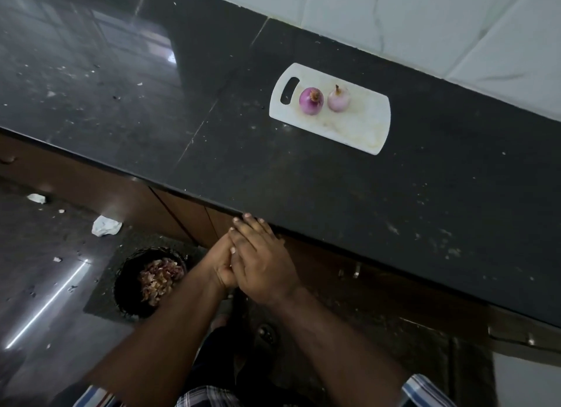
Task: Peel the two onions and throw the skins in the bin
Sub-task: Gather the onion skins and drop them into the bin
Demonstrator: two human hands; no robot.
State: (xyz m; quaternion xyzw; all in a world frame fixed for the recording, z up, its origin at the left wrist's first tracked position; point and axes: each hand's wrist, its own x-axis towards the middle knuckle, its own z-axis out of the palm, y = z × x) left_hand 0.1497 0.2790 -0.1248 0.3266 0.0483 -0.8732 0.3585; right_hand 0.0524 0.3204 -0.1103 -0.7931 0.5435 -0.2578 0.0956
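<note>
Head view: two peeled onions, the purple onion and the paler onion, sit side by side on the white cutting board. Down by the counter edge, the right hand lies flat over the left hand, palms pressed together, nothing visibly held. Skins fill the black bin below.

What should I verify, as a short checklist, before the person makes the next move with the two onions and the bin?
1. Dark purple peeled onion on the white plastic cutting board: ok.
2. Pale pink peeled onion on the board, beside the first: ok.
3. Skins inside the round black bin on the floor: ok.
4. Left hand and right hand pressed together, free of skins: cannot tell.
5. Black stone countertop free of scraps: not ok, small specks remain.
6. Floor clean: not ok, white crumpled scrap lies there.
</note>
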